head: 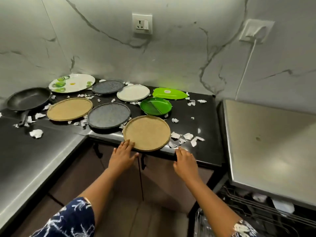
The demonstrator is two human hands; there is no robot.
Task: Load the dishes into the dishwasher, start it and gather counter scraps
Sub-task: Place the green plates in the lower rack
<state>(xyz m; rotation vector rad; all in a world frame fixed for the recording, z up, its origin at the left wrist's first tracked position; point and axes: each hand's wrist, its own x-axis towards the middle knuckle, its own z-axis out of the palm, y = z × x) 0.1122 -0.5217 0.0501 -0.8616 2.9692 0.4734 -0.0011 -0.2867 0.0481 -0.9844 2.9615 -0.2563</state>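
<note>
A tan round plate lies at the front edge of the black counter, overhanging it slightly. My left hand touches its near left rim, fingers spread. My right hand hovers open just right of it, at the counter edge. Behind lie a dark grey plate, a second tan plate, a green divided plate, a lime leaf-shaped dish, a white plate, a smaller grey plate, a floral white plate and a black frying pan.
Torn paper scraps are scattered between the dishes and along the front edge. The dishwasher stands at the right with its rack pulled out below. A wall socket and a plugged-in cable are behind.
</note>
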